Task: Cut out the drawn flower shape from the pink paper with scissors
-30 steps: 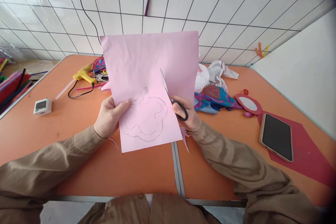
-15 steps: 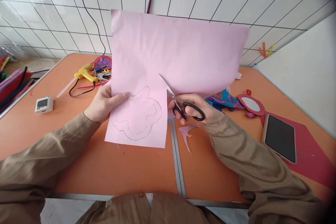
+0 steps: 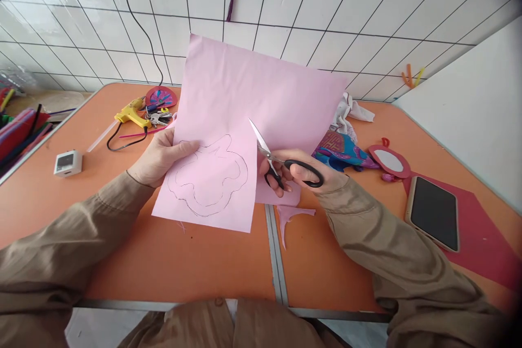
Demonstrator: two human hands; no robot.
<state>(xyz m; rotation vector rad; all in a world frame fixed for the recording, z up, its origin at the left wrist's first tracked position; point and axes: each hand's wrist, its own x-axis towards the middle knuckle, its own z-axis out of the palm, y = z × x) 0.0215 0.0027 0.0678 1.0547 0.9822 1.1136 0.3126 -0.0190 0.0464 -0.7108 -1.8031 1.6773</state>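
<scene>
I hold a pink sheet of paper (image 3: 240,98) up over the orange table (image 3: 171,261). A pencilled outline (image 3: 207,176) is drawn on its lower left part. My left hand (image 3: 157,155) pinches the sheet's left edge, thumb on the drawing side. My right hand (image 3: 299,171) is closed in the black handles of a pair of scissors (image 3: 281,160). The blades point up and left into a cut in the sheet, just right of the outline. A pink paper scrap (image 3: 291,215) lies on the table below the scissors.
A yellow glue gun (image 3: 130,114), keys and a round red craft piece lie at the back left. A small white box (image 3: 67,163) sits left. A phone (image 3: 434,212) rests on red paper (image 3: 481,244) at the right, near a small mirror (image 3: 389,160) and colourful cloth (image 3: 340,149).
The sheet has turned and its lower left part has dropped lower and left. The scissors have worked further along the cut. The pink scrap has settled on the table.
</scene>
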